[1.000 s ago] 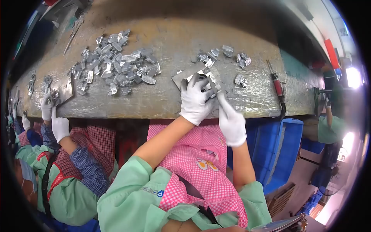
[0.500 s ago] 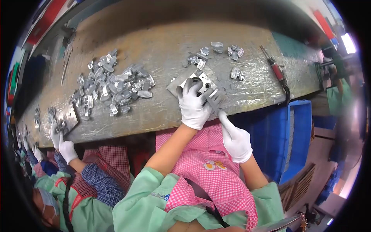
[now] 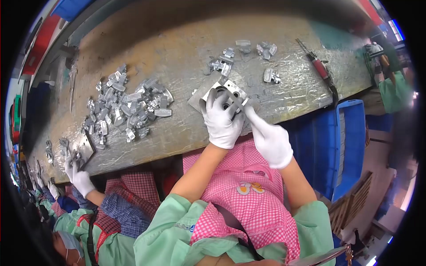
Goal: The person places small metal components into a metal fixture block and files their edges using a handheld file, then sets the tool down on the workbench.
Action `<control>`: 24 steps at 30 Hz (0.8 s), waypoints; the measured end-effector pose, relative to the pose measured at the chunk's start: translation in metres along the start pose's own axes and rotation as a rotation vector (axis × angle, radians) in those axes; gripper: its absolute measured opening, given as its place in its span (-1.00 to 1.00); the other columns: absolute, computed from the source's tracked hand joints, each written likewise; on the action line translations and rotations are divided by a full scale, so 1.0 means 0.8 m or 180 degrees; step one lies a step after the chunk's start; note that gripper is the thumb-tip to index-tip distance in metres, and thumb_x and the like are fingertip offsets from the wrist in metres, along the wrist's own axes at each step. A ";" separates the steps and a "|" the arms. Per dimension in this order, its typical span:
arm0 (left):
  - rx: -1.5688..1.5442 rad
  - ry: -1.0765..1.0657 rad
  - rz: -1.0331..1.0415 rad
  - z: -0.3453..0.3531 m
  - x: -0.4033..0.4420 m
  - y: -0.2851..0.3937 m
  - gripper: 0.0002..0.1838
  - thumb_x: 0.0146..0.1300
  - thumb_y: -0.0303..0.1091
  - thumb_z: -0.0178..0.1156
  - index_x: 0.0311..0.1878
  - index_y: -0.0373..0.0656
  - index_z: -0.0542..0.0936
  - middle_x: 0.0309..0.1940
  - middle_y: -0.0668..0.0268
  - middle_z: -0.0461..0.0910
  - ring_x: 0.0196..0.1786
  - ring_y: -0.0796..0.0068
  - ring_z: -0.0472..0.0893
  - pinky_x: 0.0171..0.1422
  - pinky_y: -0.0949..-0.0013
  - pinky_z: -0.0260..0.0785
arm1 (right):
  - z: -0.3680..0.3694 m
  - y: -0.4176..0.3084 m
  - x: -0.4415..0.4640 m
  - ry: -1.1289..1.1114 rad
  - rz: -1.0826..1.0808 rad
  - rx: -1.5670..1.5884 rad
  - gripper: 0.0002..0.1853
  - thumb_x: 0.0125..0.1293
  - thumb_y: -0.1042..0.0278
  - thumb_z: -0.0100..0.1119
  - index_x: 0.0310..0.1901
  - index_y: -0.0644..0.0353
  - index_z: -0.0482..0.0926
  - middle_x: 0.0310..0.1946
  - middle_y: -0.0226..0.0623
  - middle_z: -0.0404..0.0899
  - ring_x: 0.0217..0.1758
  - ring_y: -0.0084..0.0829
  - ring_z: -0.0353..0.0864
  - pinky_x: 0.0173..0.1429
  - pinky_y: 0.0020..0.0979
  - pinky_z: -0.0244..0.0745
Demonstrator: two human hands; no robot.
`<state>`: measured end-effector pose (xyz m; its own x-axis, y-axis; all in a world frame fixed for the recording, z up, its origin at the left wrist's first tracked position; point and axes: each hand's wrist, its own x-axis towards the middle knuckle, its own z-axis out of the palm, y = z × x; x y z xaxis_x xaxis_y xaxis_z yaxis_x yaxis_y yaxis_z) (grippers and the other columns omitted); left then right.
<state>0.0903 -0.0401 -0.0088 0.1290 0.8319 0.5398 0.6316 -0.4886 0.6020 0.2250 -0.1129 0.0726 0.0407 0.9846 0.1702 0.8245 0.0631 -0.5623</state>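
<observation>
My gloved left hand [image 3: 223, 117] has its fingers spread over a metal block with round holes [image 3: 240, 91], which rests on a flat metal plate [image 3: 195, 101]. My gloved right hand [image 3: 270, 136] is just right of it, fingers together and tips at a thin grey strip [image 3: 234, 101] on the block's near side. What the right fingers grip, if anything, is hidden. Small silver metal parts [image 3: 221, 62] lie just behind the block, with another part [image 3: 271, 76] to its right.
A large pile of silver parts [image 3: 128, 104] lies to the left. A red-handled tool [image 3: 319, 68] with a cable is at the right. A blue crate [image 3: 350, 148] stands beside the table [image 3: 177, 48]. Co-workers' gloved hands [image 3: 80, 177] work at the left; another person [image 3: 394, 91] is far right.
The view has turned and shifted. My right hand has moved up against the near side of the block. My left hand stays on the block.
</observation>
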 end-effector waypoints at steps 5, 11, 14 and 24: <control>0.0053 -0.0232 -0.0125 -0.008 0.006 0.005 -0.64 0.01 -0.30 0.51 -0.04 0.15 0.81 0.11 0.22 0.60 0.37 -0.18 0.45 0.47 -0.18 0.21 | -0.002 -0.004 -0.025 0.0038 0.0034 0.0144 -0.49 0.37 0.49 0.26 0.36 -0.03 0.62 -0.62 -0.07 0.56 -0.60 -0.15 0.66 -0.45 -0.20 0.54; -0.0062 0.0062 -0.0032 0.000 0.001 0.001 -0.71 0.03 -0.18 0.46 -0.12 0.07 0.82 0.02 0.28 0.64 0.29 -0.03 0.49 0.37 -0.17 0.20 | 0.008 -0.004 0.001 0.0026 0.0111 0.0248 -0.52 0.40 0.45 0.24 0.34 -0.08 0.63 -0.62 -0.09 0.57 -0.58 -0.13 0.66 -0.45 -0.16 0.52; -0.0019 -0.0078 -0.0026 -0.004 0.003 0.000 -0.72 0.03 -0.25 0.42 -0.13 0.08 0.83 0.06 0.27 0.65 0.30 -0.05 0.49 0.35 -0.21 0.22 | 0.012 -0.004 0.003 -0.0008 0.0093 0.0208 -0.52 0.41 0.45 0.24 0.34 -0.05 0.62 -0.57 -0.07 0.62 -0.54 -0.13 0.71 -0.41 -0.16 0.57; -0.0089 -0.0052 -0.0075 -0.002 0.004 0.001 -0.65 -0.01 -0.20 0.47 -0.07 0.16 0.80 0.06 0.24 0.62 0.34 -0.09 0.45 0.38 -0.29 0.19 | 0.007 0.000 0.010 0.0124 0.0141 0.0352 -0.53 0.42 0.49 0.23 0.35 -0.03 0.63 -0.58 -0.01 0.56 -0.54 -0.09 0.69 -0.40 -0.22 0.56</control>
<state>0.0898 -0.0385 -0.0059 0.1271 0.8473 0.5157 0.6130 -0.4759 0.6307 0.2225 -0.1043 0.0693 0.0995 0.9798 0.1733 0.7541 0.0394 -0.6555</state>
